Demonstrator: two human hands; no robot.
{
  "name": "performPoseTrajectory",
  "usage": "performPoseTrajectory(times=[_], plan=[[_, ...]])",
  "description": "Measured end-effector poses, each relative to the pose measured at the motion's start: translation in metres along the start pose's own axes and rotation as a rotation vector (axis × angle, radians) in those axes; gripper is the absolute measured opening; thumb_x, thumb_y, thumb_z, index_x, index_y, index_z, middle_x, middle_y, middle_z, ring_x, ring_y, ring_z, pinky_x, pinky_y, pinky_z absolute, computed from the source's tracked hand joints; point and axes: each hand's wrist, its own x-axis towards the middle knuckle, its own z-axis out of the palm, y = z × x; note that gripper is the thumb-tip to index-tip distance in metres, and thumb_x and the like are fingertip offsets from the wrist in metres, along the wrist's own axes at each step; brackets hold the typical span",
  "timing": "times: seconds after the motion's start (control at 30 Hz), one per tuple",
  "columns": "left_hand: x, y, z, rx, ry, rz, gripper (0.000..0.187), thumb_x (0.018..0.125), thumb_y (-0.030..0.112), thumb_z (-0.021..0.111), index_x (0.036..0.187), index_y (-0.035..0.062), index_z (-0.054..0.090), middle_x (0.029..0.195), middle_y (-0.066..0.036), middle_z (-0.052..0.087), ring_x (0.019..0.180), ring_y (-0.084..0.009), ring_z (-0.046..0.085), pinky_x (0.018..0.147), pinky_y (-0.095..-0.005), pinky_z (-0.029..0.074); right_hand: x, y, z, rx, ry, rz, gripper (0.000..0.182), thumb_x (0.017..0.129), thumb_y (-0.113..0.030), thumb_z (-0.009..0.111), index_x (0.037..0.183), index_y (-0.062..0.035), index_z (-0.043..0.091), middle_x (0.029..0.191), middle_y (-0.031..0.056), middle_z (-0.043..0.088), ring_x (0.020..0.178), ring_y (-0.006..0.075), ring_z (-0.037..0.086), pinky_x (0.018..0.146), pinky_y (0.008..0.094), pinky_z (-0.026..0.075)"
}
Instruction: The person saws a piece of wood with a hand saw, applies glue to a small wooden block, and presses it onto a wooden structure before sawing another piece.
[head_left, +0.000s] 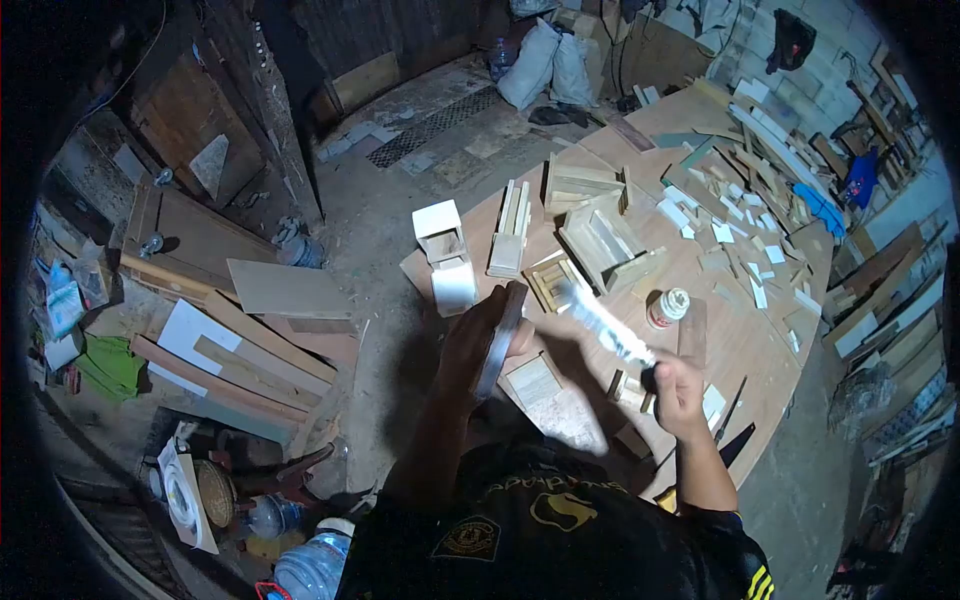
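Note:
My left hand (464, 345) is wrapped round a short flat piece of wood (499, 345), held up on edge over the near side of the table. My right hand (682, 398) grips one end of a pale strip (612, 329). Glare and blur hide what kind of strip it is; it points toward the wood piece, apart from it. A small white and red jar (668, 308) stands just beyond my right hand. Past my hands sit small wooden box-like frames (600, 245). A light board (533, 382) lies below my left hand.
Loose wood offcuts (735, 225) cover the table's (640, 150) right side. A saw (737, 447) lies near its right edge. Cabinet panels (250, 345) lean at the left, and large water bottles (312, 568) stand on the floor. White sacks (545, 62) are at the back.

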Motion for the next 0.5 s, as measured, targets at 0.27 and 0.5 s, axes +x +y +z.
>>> performPoseTrajectory(times=[0.27, 0.5], plan=[[0.019, -0.036, -0.006, 0.190, -0.102, -0.036, 0.045, 0.096, 0.015, 0.053, 0.139, 0.0008, 0.046, 0.124, -0.018, 0.061, 0.112, -0.0251, 0.060, 0.097, -0.0338, 0.045, -0.005, -0.007, 0.005, 0.217, -0.308, 0.278, 0.015, 0.098, -0.011, 0.054, 0.098, 0.0012, 0.063, 0.064, 0.0023, 0.059, 0.054, 0.0059, 0.054, 0.050, 0.0218, 0.040], [0.011, -0.014, -0.002, -0.703, -0.148, -0.214, 0.047, 0.099, 0.032, 0.052, 0.132, 0.0002, 0.054, 0.122, -0.014, 0.061, 0.109, -0.0193, 0.060, 0.094, -0.0305, 0.045, -0.001, 0.010, 0.005, 0.230, -0.107, 0.369, 0.024, 0.100, -0.019, 0.053, 0.096, 0.0017, 0.066, 0.065, 0.0008, 0.059, 0.052, 0.0048, 0.050, 0.048, 0.0220, 0.037]])
